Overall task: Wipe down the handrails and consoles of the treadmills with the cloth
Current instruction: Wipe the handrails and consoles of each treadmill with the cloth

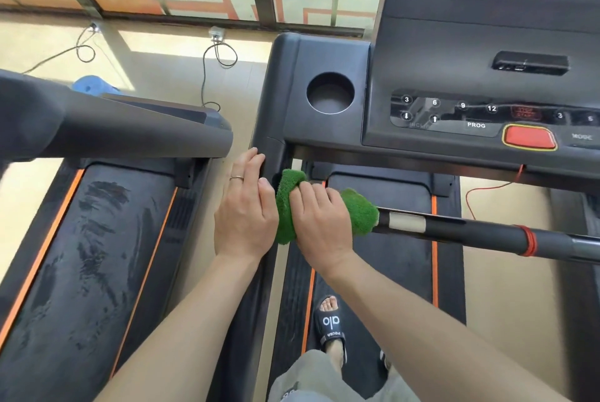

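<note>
Fingers of the right hand curl over a fuzzy green cloth, wrapping it around the near end of a black horizontal handrail bar at the centre of the frame. Just left of it, the left hand, wearing a thin ring, rests with fairly straight fingers along the black side handrail, touching the cloth's edge. Above, in the upper right, sits the dark treadmill console with a round cup holder and a red stop button. A second treadmill fills the left side.
</note>
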{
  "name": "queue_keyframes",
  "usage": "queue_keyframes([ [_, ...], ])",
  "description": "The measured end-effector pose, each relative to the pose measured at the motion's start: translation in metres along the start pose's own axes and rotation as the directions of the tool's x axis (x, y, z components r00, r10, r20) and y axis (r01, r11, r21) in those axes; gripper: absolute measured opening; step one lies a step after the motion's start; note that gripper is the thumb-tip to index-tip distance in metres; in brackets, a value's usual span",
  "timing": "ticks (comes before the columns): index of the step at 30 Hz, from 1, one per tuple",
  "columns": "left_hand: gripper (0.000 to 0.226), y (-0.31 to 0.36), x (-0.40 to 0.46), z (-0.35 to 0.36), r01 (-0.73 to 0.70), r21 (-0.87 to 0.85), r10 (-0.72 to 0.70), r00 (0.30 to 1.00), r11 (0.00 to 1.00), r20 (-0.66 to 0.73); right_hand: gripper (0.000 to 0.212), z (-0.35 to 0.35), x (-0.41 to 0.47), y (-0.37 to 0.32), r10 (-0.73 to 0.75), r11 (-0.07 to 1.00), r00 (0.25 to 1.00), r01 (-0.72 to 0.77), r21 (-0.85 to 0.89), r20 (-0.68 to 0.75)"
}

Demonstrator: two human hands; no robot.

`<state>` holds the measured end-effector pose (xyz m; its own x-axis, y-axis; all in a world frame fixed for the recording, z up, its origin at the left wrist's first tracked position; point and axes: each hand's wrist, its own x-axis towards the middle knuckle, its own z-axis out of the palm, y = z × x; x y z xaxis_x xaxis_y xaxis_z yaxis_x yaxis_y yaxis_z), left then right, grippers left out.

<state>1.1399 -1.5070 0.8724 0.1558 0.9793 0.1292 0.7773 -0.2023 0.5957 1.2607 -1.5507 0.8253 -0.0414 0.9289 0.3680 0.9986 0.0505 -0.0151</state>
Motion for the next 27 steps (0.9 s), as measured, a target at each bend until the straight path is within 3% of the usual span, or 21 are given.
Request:
queue_keyframes([
  [2, 0.047, 0.001, 0.001, 0.000, 0.001, -0.003, -0.001, 1.000, 1.000, 0.002, 0.017, -0.005, 0.005, -0.002, 0.061, 0.998, 0.997, -0.061, 0.001, 0.050],
  [4, 0.048, 0.001, 0.001, 0.000, 0.005, 0.002, -0.005, 1.000, 1.000, 0.004, 0.027, -0.014, 0.022, 0.004, 0.075, 0.994, 0.951, -0.096, 0.058, 0.299],
  [5, 0.048, 0.001, 0.001, 0.000, 0.008, 0.006, -0.008, 1.000, 1.000, 0.005, 0.029, -0.019, 0.032, 0.010, 0.038, 0.986, 0.883, -0.109, 0.125, 0.468],
  [8, 0.049, 0.001, 0.000, -0.001, 0.002, 0.017, -0.002, 1.000, 1.000, 0.009, 0.027, -0.028, 0.068, 0.033, -0.071, 0.939, 0.550, -0.244, 0.242, 0.832],
  [10, 0.050, 0.001, 0.001, 0.000, -0.001, 0.024, 0.001, 1.000, 1.000, 0.002, 0.034, -0.027, 0.088, 0.045, -0.134, 0.857, 0.219, -0.464, 0.224, 0.966],
  [12, 0.050, 0.001, 0.001, 0.001, -0.005, 0.034, 0.005, 1.000, 0.999, 0.002, 0.035, -0.025, 0.099, 0.055, -0.235, 0.734, -0.104, -0.671, 0.106, 0.966],
  [13, 0.050, 0.001, 0.001, 0.002, -0.008, 0.041, 0.008, 1.000, 0.999, 0.001, 0.031, -0.025, 0.101, 0.057, -0.279, 0.700, -0.189, -0.711, 0.065, 0.941],
  [14, 0.050, 0.000, 0.001, 0.002, -0.011, 0.050, 0.011, 1.000, 0.999, 0.001, 0.029, -0.025, 0.102, 0.059, -0.295, 0.692, -0.205, -0.719, 0.061, 0.933],
  [15, 0.050, 0.000, 0.002, 0.002, -0.011, 0.056, 0.012, 1.000, 0.998, -0.001, 0.031, -0.024, 0.101, 0.058, -0.285, 0.697, -0.156, -0.711, 0.093, 0.946],
  [17, 0.050, 0.001, 0.003, 0.002, -0.013, 0.064, 0.013, 1.000, 0.998, 0.003, 0.036, -0.023, 0.087, 0.053, -0.203, 0.769, 0.095, -0.601, 0.219, 0.975],
  [19, 0.051, 0.002, 0.003, 0.002, -0.010, 0.080, 0.009, 1.000, 0.997, 0.004, 0.032, -0.023, 0.061, 0.044, -0.054, 0.885, 0.473, -0.385, 0.261, 0.879],
  [20, 0.051, 0.002, 0.003, 0.002, -0.005, 0.085, 0.005, 1.000, 0.996, 0.000, 0.029, -0.021, 0.045, 0.037, 0.022, 0.935, 0.677, -0.274, 0.224, 0.736],
  [21, 0.051, 0.003, 0.003, 0.002, 0.000, 0.086, 0.001, 1.000, 0.996, -0.004, 0.028, -0.019, 0.029, 0.031, 0.058, 0.970, 0.823, -0.181, 0.163, 0.566],
  [23, 0.050, 0.004, 0.002, 0.001, 0.005, 0.092, -0.004, 1.000, 0.996, -0.005, 0.035, -0.015, 0.006, 0.027, 0.014, 0.993, 0.948, -0.051, 0.108, 0.317],
  [27, 0.049, 0.005, -0.001, -0.001, 0.030, 0.097, -0.028, 0.999, 0.995, -0.022, 0.037, -0.027, -0.035, 0.095, -0.053, 0.998, 0.977, 0.058, -0.020, 0.205],
])
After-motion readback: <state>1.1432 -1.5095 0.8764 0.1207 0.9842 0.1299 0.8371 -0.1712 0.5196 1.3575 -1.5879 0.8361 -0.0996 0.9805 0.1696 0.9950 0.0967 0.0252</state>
